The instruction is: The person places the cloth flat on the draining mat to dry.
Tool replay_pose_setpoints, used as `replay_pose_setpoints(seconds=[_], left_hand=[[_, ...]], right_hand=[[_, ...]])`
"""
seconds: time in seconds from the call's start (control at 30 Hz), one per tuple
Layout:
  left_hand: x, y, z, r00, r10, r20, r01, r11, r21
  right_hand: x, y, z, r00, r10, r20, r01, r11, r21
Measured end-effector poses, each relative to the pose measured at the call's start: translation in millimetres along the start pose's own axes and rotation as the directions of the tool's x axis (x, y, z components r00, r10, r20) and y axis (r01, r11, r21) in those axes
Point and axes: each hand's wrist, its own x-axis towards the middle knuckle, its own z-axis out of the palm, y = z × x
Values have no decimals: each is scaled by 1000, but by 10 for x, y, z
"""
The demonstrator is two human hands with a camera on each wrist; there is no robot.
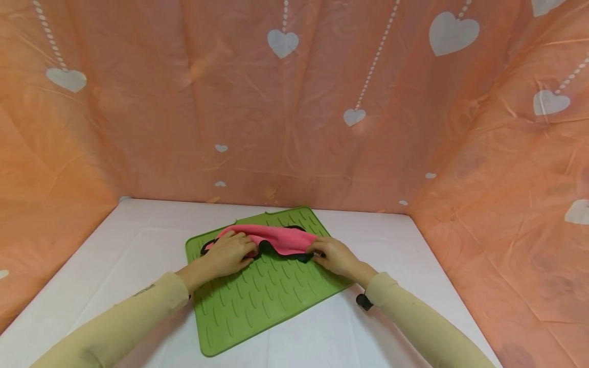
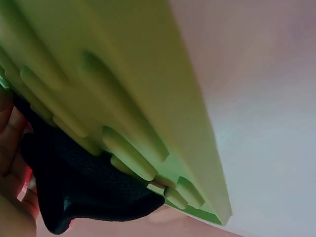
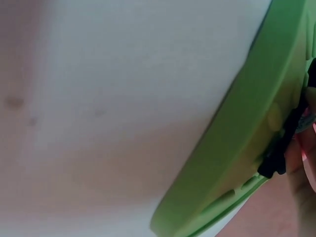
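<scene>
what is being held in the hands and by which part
A pink and black eye mask: the left hand grips its left part, and the right hand pinches its right end.

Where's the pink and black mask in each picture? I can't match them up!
Head: the mask is just below the middle, slightly left.
Left wrist: its black side is at the lower left.
Right wrist: mostly its black edge shows, far right.
Shared landmark: the green mat, in all three views.
</scene>
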Motion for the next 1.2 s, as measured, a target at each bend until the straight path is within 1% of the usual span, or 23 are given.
replay_pose_setpoints(seconds=[0.13, 0.27, 0.43, 0.53, 0.7, 0.83, 0.97, 1.07, 1.2], left_hand=[[17, -16, 19, 1000, 25, -5, -24, 999, 22], [35, -36, 27, 999, 49, -14, -49, 998, 29], [25, -48, -14, 997, 59, -43, -60, 998, -3], [2, -40, -46, 997, 54, -63, -56, 998, -28], [-72, 0, -103, 995, 22, -102, -30, 996, -82], [-154, 65, -205, 991, -8, -136, -10, 992, -128], [-238, 142, -300, 988, -29, -150, 3, 985, -170], [-308, 205, -346, 988, -28, -151, -1, 982, -187], [-403, 303, -384, 988, 5, -153, -39, 976, -216]], right_hand=[[21, 4, 13, 1000, 6, -20, -6, 1000, -10], [46, -19, 6, 999, 38, -25, -38, 999, 12], [55, -35, -17, 998, 63, -24, -62, 998, 26], [30, -26, -46, 997, 64, -45, -62, 997, 38], [-32, 17, -93, 994, 49, -102, -44, 997, 56], [-77, 36, -132, 991, 47, -124, -38, 996, 80], [-137, 57, -162, 988, 31, -149, -18, 996, 90], [-191, 63, -182, 985, -5, -174, 20, 996, 82], [-278, 55, -206, 981, -51, -188, 65, 996, 68]])
